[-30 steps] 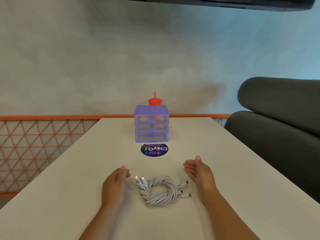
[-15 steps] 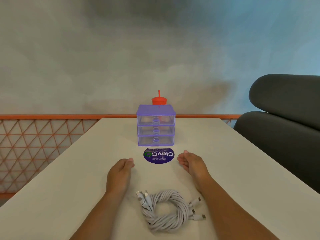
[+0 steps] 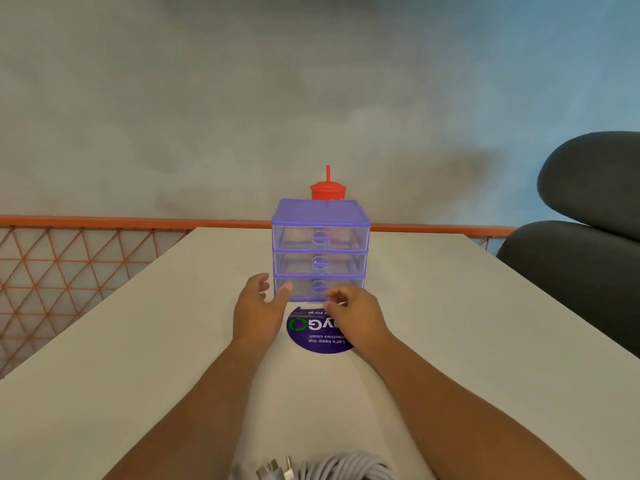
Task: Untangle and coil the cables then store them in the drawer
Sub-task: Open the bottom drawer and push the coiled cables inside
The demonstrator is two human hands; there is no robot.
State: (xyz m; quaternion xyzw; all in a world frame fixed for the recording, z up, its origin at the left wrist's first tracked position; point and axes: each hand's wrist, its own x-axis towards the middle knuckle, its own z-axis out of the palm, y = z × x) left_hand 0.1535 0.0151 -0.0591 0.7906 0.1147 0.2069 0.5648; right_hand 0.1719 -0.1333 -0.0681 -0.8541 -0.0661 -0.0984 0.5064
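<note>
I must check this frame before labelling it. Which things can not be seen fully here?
Head view only:
- White cables: cut off by the bottom edge.
- Red cup: its lower part is hidden behind the purple drawer unit.
- Round purple sticker: its text is partly covered by the right hand.
- Left hand: contact with the bottom drawer is unclear.

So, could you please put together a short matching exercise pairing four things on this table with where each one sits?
Things:
1. red lidded cup with a straw
2. purple three-drawer plastic organiser
3. round purple sticker
4. coiled white cables

Places:
A. at the bottom edge of the view, between the forearms
B. flat on the white table, between the two hands
C. behind the organiser
D. mid-table, just beyond the fingertips

Pairs: 1-C, 2-D, 3-B, 4-A
</note>
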